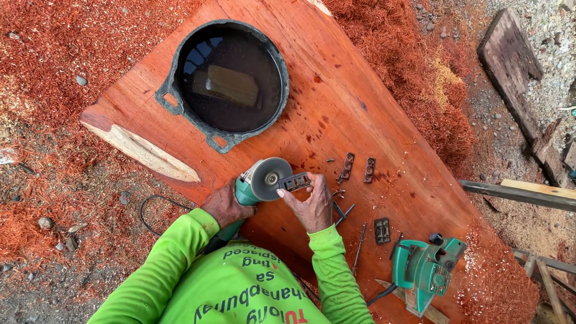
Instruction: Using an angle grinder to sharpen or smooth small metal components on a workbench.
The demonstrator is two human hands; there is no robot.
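While the left hand (225, 205) wraps shut round the green angle grinder (252, 187), the right hand (312, 207) pinches a small dark metal plate (294, 182) against the grey disc (271, 178). Both sit over a red wood slab (360, 120) outdoors amid red sawdust (54, 66), with a black water basin (228, 81), a green power tool (427, 270) and loose plates (345, 167). Grinder body runs lower-left to upper-right, disc facing up; the held plate lies roughly left-right.
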